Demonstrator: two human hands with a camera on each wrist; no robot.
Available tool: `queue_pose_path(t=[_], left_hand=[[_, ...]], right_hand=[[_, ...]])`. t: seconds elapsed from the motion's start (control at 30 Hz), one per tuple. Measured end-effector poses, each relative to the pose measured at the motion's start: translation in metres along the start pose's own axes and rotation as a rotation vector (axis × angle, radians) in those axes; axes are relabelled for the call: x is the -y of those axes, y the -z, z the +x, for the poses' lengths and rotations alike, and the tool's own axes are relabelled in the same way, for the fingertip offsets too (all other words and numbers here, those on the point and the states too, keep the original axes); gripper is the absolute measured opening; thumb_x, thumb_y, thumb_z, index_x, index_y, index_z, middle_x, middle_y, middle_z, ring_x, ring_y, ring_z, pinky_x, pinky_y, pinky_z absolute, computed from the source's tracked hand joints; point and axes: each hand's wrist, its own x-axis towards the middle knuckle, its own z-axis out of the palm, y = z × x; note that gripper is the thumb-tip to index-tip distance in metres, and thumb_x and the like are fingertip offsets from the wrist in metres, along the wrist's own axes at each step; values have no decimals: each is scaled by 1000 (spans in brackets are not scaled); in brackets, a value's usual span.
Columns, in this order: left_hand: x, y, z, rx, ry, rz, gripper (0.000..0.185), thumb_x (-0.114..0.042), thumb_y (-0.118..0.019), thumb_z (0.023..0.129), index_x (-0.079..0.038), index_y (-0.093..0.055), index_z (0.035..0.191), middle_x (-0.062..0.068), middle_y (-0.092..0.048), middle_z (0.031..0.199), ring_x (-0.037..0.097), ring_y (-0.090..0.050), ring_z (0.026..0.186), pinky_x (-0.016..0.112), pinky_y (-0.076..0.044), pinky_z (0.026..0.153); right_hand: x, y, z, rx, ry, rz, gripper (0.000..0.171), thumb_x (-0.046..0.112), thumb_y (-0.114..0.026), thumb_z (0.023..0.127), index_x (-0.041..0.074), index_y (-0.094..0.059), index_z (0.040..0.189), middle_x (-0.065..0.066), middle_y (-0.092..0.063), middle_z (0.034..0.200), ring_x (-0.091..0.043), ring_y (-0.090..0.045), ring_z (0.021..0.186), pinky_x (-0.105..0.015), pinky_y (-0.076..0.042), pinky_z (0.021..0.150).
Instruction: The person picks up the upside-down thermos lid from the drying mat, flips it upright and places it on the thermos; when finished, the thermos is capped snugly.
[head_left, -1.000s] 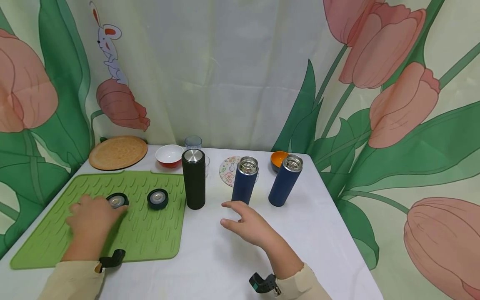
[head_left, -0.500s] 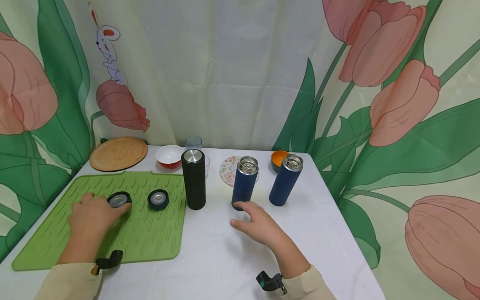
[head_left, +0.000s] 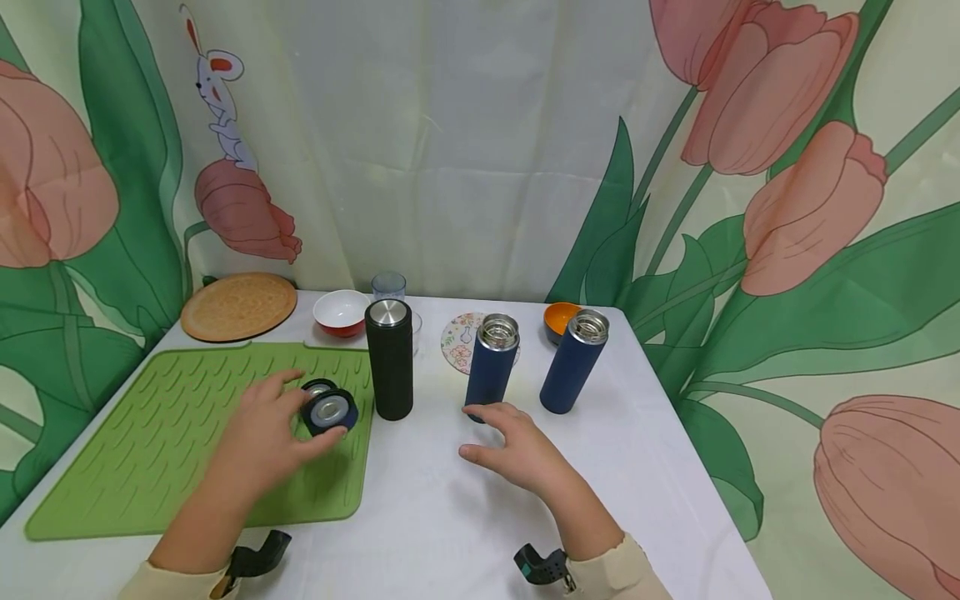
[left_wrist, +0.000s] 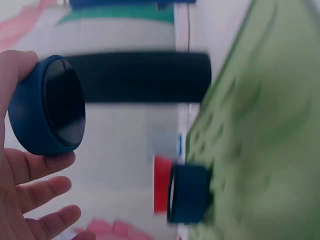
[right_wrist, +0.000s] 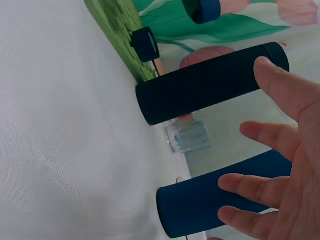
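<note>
My left hand (head_left: pixel 258 437) pinches a dark blue bottle lid (head_left: pixel 330 411) between thumb and fingers, raised over the green mat (head_left: pixel 135 450). Its silvery underside faces up toward the head camera. Behind it a second bottle lid (left_wrist: pixel 192 192) sits on the mat, partly covered in the head view. My right hand (head_left: pixel 517 446), thumb and fingers spread, holds nothing. Just beyond it stands an uncapped blue insulated bottle (head_left: pixel 489 375), and the fingers overlap its base in the head view; touch cannot be told. Another uncapped blue insulated bottle (head_left: pixel 572 367) stands further right.
A tall black bottle (head_left: pixel 390 367) with a silvery top stands at the mat's right edge. Along the back are a round wooden board (head_left: pixel 238 307), a red-and-white bowl (head_left: pixel 341 312), a clear glass (head_left: pixel 388 286), a floral coaster (head_left: pixel 456 342) and an orange bowl (head_left: pixel 558 319).
My left hand has lifted the left lid off the mat and carried it right, in front of the other lid. My right hand shifted slightly right, then stayed.
</note>
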Motion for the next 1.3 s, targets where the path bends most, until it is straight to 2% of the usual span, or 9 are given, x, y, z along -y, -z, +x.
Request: queue_pose_path(t=[0.2,0.37,0.5,0.7,0.9,1.03,1.17,1.3], left_hand=[[-25,-21,-5,8,-96,-74,58,-50,-89,78,-2,-74,107,20,-56,150,48,-50,136,67,-48,106],[-44,-35,-4,32,-151,-106,61,-49,-90,75,-3,-75,111,15,-54,154,45,-50,139,64,-51,106],[-59,-41,-1,45,-184,-132,62,-50,-92,73,-6,-75,112,14,-53,155,44,-50,141,63,-49,110],[-79,-43,3,73,-224,-172,61,-50,-93,72,-9,-75,112,12,-52,157,40,-48,144,60,-48,113],[-90,-44,3,90,-258,-199,60,-53,-95,70,-14,-77,112,9,-51,159,39,-47,146,60,-49,112],[-93,-47,3,82,-279,-221,57,-52,-96,69,-18,-76,110,7,-51,159,36,-46,146,59,-50,112],[-93,-48,2,83,-276,-242,54,-51,-97,68,-22,-76,108,5,-51,158,35,-46,147,59,-50,111],[-94,-48,2,98,-273,-258,57,-51,-98,68,-24,-76,112,4,-50,160,35,-44,148,60,-50,111]], right_hand=[[2,0,-1,-6,38,23,65,54,-83,89,42,-60,149,2,-54,157,-31,-47,147,-67,-47,113],[5,-3,-1,-11,83,45,70,51,-87,85,41,-60,149,1,-57,152,-30,-50,144,-64,-49,112],[8,-6,-2,-9,115,47,73,47,-89,85,39,-59,151,0,-58,151,-32,-52,143,-64,-49,112],[11,-8,-2,-20,122,40,81,48,-90,83,47,-52,154,-1,-54,158,-34,-50,147,-67,-47,113],[11,-13,-1,-20,221,100,81,40,-93,82,47,-54,152,6,-58,151,-26,-54,143,-60,-50,112],[11,-16,-1,-11,292,163,75,37,-94,81,38,-61,149,7,-58,147,-24,-55,142,-59,-50,111],[10,-17,-1,2,298,183,71,33,-95,80,33,-66,145,6,-57,148,-24,-55,142,-59,-50,112],[10,-17,-2,-8,299,180,71,30,-97,78,35,-67,142,7,-57,148,-23,-55,142,-59,-49,113]])
